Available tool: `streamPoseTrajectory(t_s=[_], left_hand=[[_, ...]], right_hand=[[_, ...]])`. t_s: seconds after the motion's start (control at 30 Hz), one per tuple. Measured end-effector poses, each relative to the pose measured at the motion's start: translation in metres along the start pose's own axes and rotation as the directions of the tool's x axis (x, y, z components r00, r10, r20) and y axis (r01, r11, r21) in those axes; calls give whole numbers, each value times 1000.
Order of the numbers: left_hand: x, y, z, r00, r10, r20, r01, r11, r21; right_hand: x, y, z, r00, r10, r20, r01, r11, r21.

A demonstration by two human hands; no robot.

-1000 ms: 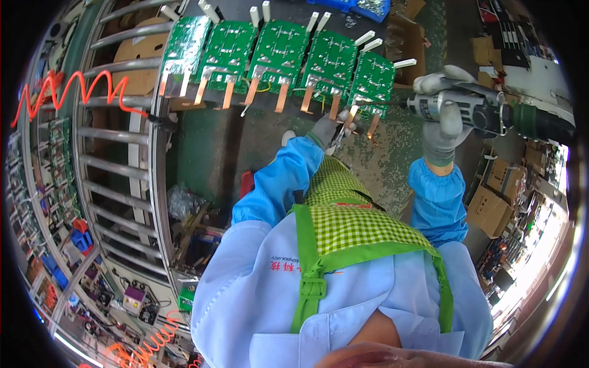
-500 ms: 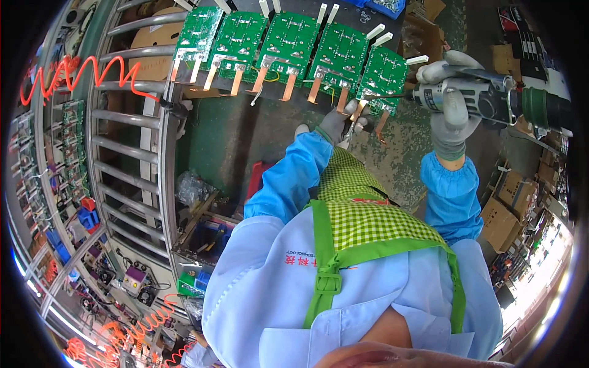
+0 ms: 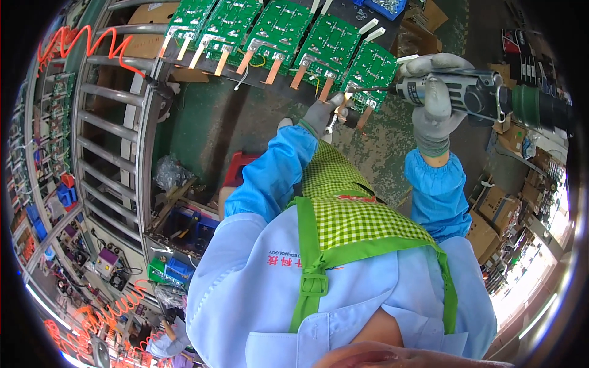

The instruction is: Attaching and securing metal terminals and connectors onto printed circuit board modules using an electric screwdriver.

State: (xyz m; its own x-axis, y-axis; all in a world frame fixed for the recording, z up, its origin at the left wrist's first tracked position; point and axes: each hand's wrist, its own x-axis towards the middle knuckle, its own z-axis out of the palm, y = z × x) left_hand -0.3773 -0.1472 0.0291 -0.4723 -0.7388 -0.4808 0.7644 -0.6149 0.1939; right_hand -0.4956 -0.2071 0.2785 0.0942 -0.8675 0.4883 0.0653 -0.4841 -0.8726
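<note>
Gloved in grey, my right hand [image 3: 437,113] wraps round a grey power driver [image 3: 475,95]. Its long thin bit points left, and the tip meets a copper strip's fixing on the rightmost green circuit board [image 3: 373,66]. My left hand [image 3: 319,116], also gloved, is closed at that board's near edge on a small silver wrench [image 3: 331,127], whose end sticks out below the fingers. The wrench's other end is hidden at the copper strip. Another copper strip [image 3: 366,115] hangs from the same board, just right of my left fingers.
Several more green circuit boards [image 3: 279,27] with copper strips stand in a row to the left on a dark surface. A metal roller rack [image 3: 110,127] runs along the left. A blue tray [image 3: 388,7] lies at the back; cardboard boxes [image 3: 491,211] are stacked at the right.
The whole view has shifted, so boards, hands and body appear further left and the boards higher. Both hands keep their hold, and the bit's tip stays at the rightmost board.
</note>
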Motion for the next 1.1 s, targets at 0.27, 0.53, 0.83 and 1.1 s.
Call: streamPoseTrajectory(t_s=[0.27, 0.53, 0.83, 1.1], left_hand=[[-3, 10, -1, 1000, -8, -1, 8, 996, 89], [-14, 17, 22, 1000, 12, -1, -11, 980, 199], [-4, 7, -26, 993, 9, -114, 50, 862, 504], [-14, -29, -1, 998, -28, -53, 49, 888, 457]], right_hand=[[1, 2, -3, 1000, -7, -8, 7, 999, -40], [1, -2, -5, 999, 21, 48, -19, 999, -38], [11, -22, -33, 999, 19, -27, -18, 999, 32], [-2, -14, -53, 999, -36, -21, 38, 992, 119]])
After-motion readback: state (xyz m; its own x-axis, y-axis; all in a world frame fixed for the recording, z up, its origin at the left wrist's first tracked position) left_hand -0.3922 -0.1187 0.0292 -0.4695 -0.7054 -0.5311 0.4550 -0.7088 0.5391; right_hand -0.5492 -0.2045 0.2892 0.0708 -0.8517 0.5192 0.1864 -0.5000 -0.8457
